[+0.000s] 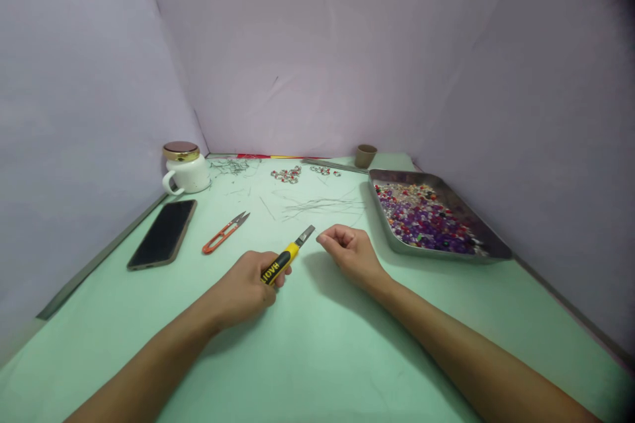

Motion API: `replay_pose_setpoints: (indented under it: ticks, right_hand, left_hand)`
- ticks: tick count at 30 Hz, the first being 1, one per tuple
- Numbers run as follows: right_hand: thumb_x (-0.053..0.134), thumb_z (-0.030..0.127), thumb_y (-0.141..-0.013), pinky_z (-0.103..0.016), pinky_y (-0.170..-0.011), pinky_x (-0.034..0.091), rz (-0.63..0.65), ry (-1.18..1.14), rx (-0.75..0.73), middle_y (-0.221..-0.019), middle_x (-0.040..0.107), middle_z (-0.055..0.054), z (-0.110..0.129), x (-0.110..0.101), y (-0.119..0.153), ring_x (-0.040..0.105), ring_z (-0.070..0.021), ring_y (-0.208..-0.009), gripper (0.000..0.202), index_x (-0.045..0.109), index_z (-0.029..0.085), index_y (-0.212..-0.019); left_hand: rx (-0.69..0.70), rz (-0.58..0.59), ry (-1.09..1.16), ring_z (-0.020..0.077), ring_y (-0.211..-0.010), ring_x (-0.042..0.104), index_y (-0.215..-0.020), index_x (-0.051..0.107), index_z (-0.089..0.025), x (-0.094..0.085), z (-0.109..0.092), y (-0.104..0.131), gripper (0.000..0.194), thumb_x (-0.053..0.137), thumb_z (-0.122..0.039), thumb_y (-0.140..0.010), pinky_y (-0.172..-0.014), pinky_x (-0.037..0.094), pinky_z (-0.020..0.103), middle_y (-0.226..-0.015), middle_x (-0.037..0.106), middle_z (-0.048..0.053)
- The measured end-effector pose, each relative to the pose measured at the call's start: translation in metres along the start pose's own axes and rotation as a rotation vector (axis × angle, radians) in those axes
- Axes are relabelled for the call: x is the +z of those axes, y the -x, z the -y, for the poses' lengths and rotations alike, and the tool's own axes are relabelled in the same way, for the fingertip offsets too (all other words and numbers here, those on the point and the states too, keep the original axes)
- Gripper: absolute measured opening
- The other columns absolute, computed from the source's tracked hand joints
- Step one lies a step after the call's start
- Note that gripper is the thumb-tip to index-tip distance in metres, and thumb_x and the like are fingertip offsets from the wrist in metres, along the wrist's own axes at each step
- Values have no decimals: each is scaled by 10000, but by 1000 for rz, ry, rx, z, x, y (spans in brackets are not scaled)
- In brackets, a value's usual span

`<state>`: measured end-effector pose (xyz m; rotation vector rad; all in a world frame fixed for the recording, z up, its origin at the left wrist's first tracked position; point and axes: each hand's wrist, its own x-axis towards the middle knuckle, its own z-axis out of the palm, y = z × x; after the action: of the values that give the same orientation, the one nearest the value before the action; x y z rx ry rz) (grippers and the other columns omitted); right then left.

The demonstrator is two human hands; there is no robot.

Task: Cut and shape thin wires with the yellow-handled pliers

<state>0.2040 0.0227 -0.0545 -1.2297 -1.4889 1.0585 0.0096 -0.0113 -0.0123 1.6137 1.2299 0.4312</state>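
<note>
In my left hand point(253, 281) I hold small pliers point(290, 254) with a black and yellow handle, my fingers wrapped around it. Their short metal nose points up and to the right, toward my right hand point(354, 254). The thumb and forefinger of that hand are pinched together just right of the metal tip, apart from it. Whatever sits in the pinch is too small to make out. Behind both hands, thin wires point(322, 205) lie scattered on the pale green table point(317, 357). Orange thread snips point(225, 234) lie to the left of the pliers.
On the right stands a metal tray point(446, 254) of purple, red and clear beads point(431, 221). A dark phone point(163, 234) and a lidded white mug point(191, 175) are at left. Beaded pieces point(286, 175), wire bits point(233, 165) and a brown cup point(366, 156) lie toward the back wall.
</note>
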Motion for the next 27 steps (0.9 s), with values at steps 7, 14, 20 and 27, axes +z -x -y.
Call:
replay_pose_setpoints:
  ticks: [7,14,20,27]
  right_hand:
    - [502,336,-734,-203,-366,276,107,-67,79,-459,449,52,-1,-3,-1,354,-68,-350,201,572,164,-657]
    - [526,308,-720,-198,-383,254,43,36,2,-445,440,47,-4,-2,0,340,-69,-391,220,534,167,-550]
    - [525,301,-716,-193,-362,248,63,-3,30,-427,432,53,0,-2,1,330,-64,-366,219,516,173,-539]
    - [541,322,-702,-186,-331,297,123,-153,134,-413,432,64,0,-1,0,346,-57,-323,190,551,159,-607]
  left_hand:
    - [32,-15,-33,115,-611,417,-636,438,-175,-3,4,0,152,396,-71,-532,-552,310,235,-679,469,-23]
    - [8,43,17,140,-670,469,-642,431,-173,-2,1,0,117,452,-113,-543,-557,336,238,-824,524,8]
    - [26,14,-11,167,-743,490,-614,445,-170,1,0,1,118,414,-92,-531,-587,345,248,-771,528,8]
    - [29,-63,-86,143,-651,452,-623,431,-175,0,4,0,135,399,-91,-523,-563,326,241,-668,482,-13]
